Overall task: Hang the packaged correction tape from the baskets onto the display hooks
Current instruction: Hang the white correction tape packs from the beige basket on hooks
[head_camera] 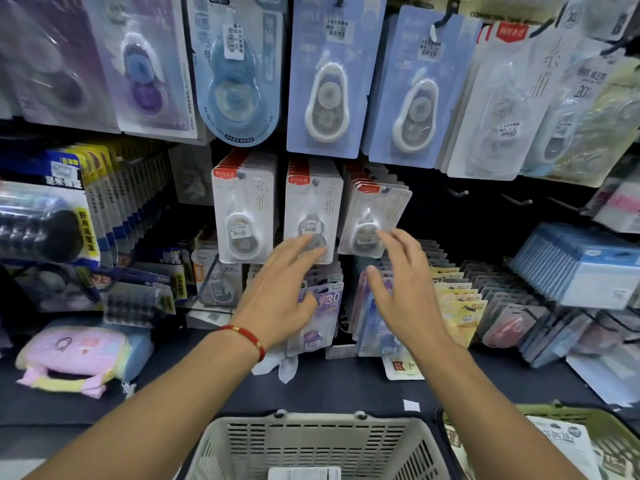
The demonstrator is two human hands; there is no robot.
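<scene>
Display wall (450, 209) is filling most of the view, w/ rows of carded correction tape hanging on hooks. Landmark = middle white stack (311, 206), hanging mid-wall on its hook.

Grey basket (311, 445) is sitting well below middle white stack, at frame bottom, w/ one white pack (304, 474) lying in it. Green basket (602, 441) is sitting below and far right of the stack, holding printed packs. Dark tabletop (346, 386) is running between baskets and wall.

Left white stack (244, 209) is hanging just beside the landmark on its left; right white stack (374, 220) is hanging just to its right, tilted. Bare hooks (457, 192) are sticking out further right of the landmark.

Left hand (284, 289) is reaching up, fingers straight, fingertips (311, 245) touching lower edge of middle white stack; grip wide, holding nothing. Red bracelet (247, 336) is sitting on that wrist.

Right hand (401, 289) is spreading fingers at bottom of right white stack; grip wide, holding nothing; contact w/ pack — can't tell.
</scene>
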